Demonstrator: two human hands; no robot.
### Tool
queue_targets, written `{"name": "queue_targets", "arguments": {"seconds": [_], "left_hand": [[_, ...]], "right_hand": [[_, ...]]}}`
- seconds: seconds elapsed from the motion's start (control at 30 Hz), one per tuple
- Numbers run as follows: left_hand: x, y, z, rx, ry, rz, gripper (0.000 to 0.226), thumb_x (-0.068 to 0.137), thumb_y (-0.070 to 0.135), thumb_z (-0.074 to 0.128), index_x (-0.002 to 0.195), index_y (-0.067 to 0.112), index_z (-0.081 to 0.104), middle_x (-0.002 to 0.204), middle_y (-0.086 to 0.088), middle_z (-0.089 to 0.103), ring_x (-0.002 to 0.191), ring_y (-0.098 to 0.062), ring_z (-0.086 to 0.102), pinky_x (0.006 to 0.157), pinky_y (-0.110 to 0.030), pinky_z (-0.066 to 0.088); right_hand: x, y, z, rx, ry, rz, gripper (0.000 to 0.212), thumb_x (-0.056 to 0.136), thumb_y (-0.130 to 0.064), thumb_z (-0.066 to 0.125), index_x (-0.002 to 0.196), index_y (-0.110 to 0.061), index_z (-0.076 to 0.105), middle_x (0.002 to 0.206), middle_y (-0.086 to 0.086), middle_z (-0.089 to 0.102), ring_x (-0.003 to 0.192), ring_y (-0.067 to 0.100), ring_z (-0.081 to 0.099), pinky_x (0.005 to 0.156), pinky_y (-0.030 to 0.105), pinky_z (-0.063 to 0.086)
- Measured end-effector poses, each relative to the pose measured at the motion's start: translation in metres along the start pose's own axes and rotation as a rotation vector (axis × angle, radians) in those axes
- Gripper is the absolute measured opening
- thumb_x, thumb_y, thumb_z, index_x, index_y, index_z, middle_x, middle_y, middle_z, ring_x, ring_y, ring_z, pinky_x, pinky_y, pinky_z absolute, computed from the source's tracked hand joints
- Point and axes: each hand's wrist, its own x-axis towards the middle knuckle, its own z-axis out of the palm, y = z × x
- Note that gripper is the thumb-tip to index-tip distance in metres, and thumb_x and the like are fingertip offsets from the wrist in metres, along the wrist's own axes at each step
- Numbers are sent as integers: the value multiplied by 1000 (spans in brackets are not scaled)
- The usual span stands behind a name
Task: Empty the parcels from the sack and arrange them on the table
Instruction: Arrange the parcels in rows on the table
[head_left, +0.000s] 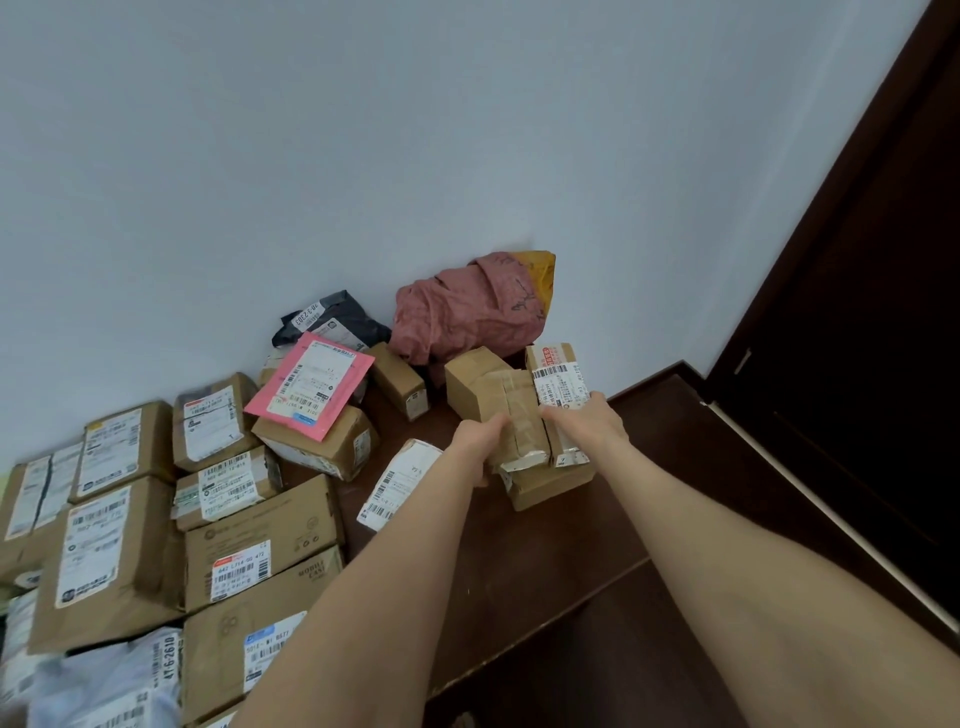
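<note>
**Two boxes clamped at the far corner of the counter**

Clamps the taped box (498, 400) with the left grip (475, 441), fingers curled against its near left face. Wraps the right grip (587, 423) over the labelled box (558, 384) touching it on the right, thumb on top, other fingers hidden. Stands both on a flatter carton (550, 486) near the back right corner of the counter (519, 561), just in front of the slumped pink sack (467, 306) against the wall.

Probably light to middling and stiff: cardboard walls square, no sag. Glossy tape across top and front likely slick, so better taken on bare board at opposite flanks, low enough not to tip the tall shape. Label paper on the right box smooth as well. Contents unknown, so worth treating as fragile.

Reaches with both forearms nearly straight, converging forward, palms turned inward.

Along the left, ordered rows of cartons (119, 545); between rows and sack, a loose heap with a pink mailer (311, 384) and a black poly bag (332, 322)
</note>
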Motion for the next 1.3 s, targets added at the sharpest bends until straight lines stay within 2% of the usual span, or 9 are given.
{"name": "queue_targets", "arguments": {"seconds": [0.1,0.2,0.4,0.67,0.83,0.97,1.3], "left_hand": [[-7,-1,-1,30,3,32,60,93,31,55,143,7,32,142,-14,41,127,-34,44,98,-44,42],[-13,-3,-1,66,-11,51,58,93,28,56,142,8,33,142,-15,41,125,-34,45,96,-45,44],[-20,-6,-3,144,-17,59,60,93,29,57,143,8,31,141,-16,42,124,-35,47,98,-44,44],[-27,-1,-7,160,-13,110,58,93,23,56,143,6,30,143,-16,40,125,-34,46,97,-42,42],[-26,-1,-6,147,-6,112,59,93,22,56,144,7,29,144,-16,39,126,-34,46,99,-42,42],[-23,-1,-5,142,5,130,59,93,21,56,143,5,30,144,-15,39,128,-33,44,99,-41,42],[-16,2,-9,155,89,223,55,92,21,57,139,1,36,138,-15,45,124,-31,47,97,-37,45]], "right_hand": [[-5,-2,0,-62,11,1,82,71,-50,71,135,-15,33,127,9,50,109,28,55,88,42,51],[-10,-4,0,-158,16,8,79,70,-41,71,134,-14,33,129,10,47,113,30,53,91,44,50],[-15,-4,-3,-222,-4,53,84,71,-38,72,138,-14,28,134,13,41,119,32,47,91,41,49],[-20,-7,-6,-233,25,28,90,73,-45,75,142,-13,25,140,13,35,124,33,44,87,40,44],[-21,-9,-6,-258,36,13,88,75,-44,75,141,-14,27,141,13,36,125,33,43,90,40,44],[-23,-11,-6,-264,73,4,91,74,-52,73,143,-15,25,142,13,32,128,33,37,95,43,41],[-30,-21,-5,-365,174,-160,84,79,-54,67,143,-17,29,142,13,33,129,33,34,102,43,37]]}}
